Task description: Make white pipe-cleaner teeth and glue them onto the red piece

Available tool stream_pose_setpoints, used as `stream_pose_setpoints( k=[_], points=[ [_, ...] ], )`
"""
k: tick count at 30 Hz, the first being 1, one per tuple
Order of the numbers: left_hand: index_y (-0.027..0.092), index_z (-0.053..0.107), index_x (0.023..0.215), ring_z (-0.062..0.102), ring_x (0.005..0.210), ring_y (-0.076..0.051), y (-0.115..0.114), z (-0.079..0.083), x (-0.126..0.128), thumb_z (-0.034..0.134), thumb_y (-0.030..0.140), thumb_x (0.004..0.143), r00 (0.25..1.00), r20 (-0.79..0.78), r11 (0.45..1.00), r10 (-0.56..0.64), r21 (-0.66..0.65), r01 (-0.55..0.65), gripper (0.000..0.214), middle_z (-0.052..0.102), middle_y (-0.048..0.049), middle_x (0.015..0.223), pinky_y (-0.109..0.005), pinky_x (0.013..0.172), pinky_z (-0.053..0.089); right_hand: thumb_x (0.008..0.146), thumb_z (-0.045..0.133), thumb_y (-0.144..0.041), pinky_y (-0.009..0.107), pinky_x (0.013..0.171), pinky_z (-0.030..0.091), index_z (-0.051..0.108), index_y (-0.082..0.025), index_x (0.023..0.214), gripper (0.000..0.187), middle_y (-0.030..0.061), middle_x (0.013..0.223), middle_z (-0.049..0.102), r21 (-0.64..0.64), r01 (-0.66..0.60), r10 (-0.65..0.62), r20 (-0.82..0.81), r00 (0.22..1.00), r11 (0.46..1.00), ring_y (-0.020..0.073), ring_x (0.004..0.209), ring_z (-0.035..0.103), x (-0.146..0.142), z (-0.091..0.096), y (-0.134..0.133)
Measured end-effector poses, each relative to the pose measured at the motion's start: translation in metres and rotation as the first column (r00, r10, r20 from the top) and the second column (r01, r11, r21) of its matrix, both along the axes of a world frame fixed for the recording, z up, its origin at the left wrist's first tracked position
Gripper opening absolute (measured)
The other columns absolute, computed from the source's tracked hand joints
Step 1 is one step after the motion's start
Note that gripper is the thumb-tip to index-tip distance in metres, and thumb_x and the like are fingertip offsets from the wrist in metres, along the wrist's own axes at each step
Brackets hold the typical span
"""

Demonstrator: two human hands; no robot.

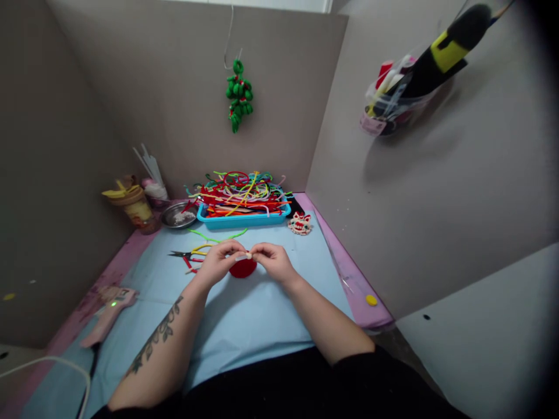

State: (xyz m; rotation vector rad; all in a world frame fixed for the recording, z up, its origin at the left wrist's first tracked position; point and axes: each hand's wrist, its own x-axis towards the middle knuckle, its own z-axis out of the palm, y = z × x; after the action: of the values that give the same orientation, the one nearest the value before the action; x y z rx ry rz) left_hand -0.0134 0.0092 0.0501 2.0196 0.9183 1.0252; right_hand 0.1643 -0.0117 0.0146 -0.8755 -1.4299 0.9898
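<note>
Over the middle of the blue sheet, my left hand [220, 260] and my right hand [276, 262] meet with their fingertips pinched. Between them is a small cream-white piece [248, 255]; its exact kind is too small to make out. Just below the fingers shows a red, rounded item [243, 269], its upper part hidden by my hands; I cannot tell whether they touch it. Left of my left hand lie scissors [186, 255] with yellow handles and a red-handled tool [188, 265]. A bright green pipe cleaner [218, 239] lies behind my hands.
A blue tray [244, 220] heaped with coloured pipe cleaners stands at the back. Beside it are a metal bowl [179, 216] and a beaded-looking red-and-cream ornament [300, 223]. A pink glue gun [109, 316] lies at left, its cord trailing frontward. Partition walls [192, 87] enclose the table.
</note>
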Motion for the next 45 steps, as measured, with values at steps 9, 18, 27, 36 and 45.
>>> stream_pose_setpoints(
  k=[9,18,27,36,45],
  points=[
    [0.018,0.073,0.081,0.062,0.078,-0.018,-0.003,-0.014,0.010,0.064,0.031,0.077,0.978,0.086,0.979,0.192,0.052,-0.197,0.016,0.069,-0.0055,0.080,-0.030,0.073,0.048,0.079,0.058,-0.025,0.027,0.070,0.051,0.069,-0.018,0.079,0.013,0.0034,0.077,0.069,0.057,0.187,-0.187,0.000,0.982,0.981,0.0156,0.072,0.062,-0.004,0.002,-0.003],
    [0.016,0.071,0.075,0.063,0.073,-0.017,-0.009,-0.018,0.022,0.066,0.034,0.075,0.923,0.168,0.938,0.346,-0.049,-0.343,0.019,0.070,-0.0045,0.077,-0.029,0.072,0.049,0.089,0.045,-0.017,0.033,0.083,0.050,0.068,-0.021,0.091,0.023,0.0057,0.088,0.070,0.436,0.339,-0.451,0.183,0.874,0.834,0.0176,0.086,0.062,-0.012,-0.002,-0.006],
    [0.015,0.064,0.068,0.062,0.070,-0.016,-0.007,-0.026,0.026,0.064,0.040,0.076,0.898,0.280,0.932,0.340,-0.229,-0.281,0.026,0.069,-0.0037,0.073,-0.027,0.069,0.049,0.088,0.045,-0.015,0.039,0.083,0.049,0.069,-0.022,0.098,0.026,0.0082,0.095,0.070,0.608,0.263,-0.531,0.315,0.786,0.750,0.0206,0.088,0.062,-0.011,-0.002,-0.007],
    [0.018,0.064,0.074,0.060,0.080,-0.017,-0.012,-0.008,0.016,0.058,0.031,0.083,0.980,0.094,0.977,0.174,0.110,-0.184,0.017,0.066,-0.0039,0.081,-0.028,0.077,0.046,0.081,0.059,-0.032,0.028,0.066,0.049,0.066,-0.017,0.073,0.018,0.0033,0.070,0.067,0.055,0.193,-0.195,0.027,0.980,0.980,0.0154,0.067,0.061,-0.007,0.008,-0.007],
    [0.018,0.065,0.079,0.060,0.080,-0.016,-0.010,-0.006,0.009,0.056,0.026,0.086,1.000,0.024,0.975,0.006,0.220,-0.011,0.014,0.065,-0.0044,0.081,-0.029,0.076,0.046,0.058,0.080,-0.042,0.022,0.052,0.043,0.068,-0.012,0.070,0.034,0.0003,0.058,0.064,-0.427,-0.436,0.288,-0.368,0.884,0.792,0.0093,0.051,0.055,0.011,0.009,0.006]
  ],
)
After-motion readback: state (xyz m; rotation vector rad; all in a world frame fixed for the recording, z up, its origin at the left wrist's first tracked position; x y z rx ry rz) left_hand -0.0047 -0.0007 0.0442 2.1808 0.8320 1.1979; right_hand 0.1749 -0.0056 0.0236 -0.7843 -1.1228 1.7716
